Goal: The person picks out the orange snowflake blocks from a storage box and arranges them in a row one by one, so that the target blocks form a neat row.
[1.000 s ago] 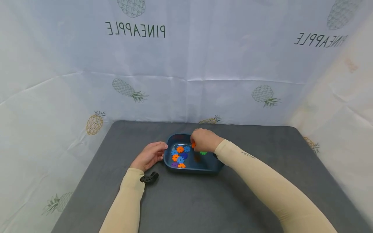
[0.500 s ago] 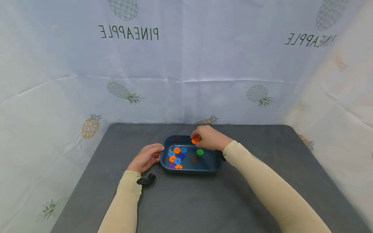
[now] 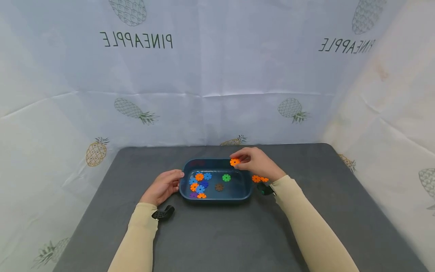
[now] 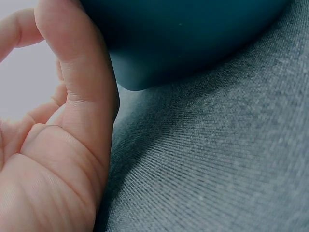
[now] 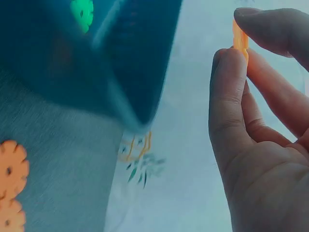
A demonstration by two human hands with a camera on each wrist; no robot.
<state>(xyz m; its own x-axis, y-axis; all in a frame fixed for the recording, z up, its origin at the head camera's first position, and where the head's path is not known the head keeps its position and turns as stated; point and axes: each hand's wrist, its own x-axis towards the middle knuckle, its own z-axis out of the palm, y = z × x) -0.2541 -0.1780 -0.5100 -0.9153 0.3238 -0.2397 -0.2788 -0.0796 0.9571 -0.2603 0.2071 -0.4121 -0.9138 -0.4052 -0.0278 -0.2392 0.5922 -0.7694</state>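
While my left grip (image 3: 162, 187), fingers relaxed and slightly bent, touches the blue tray (image 3: 234, 190) at its left end, I have my right grip (image 3: 257, 163) pinching an orange disc (image 3: 234, 162), raised near the tray's far right corner. Two more orange discs (image 3: 256, 178) lie on the desk (image 3: 217, 234) just right of the tray.

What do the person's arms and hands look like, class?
The left hand and right hand wear no gloves. The left sleeve and right sleeve are long, snug and pale cream, ending at the wrists. A black strap with small holes sits at the left wrist; a dark band, its details too small to tell, sits at the right.
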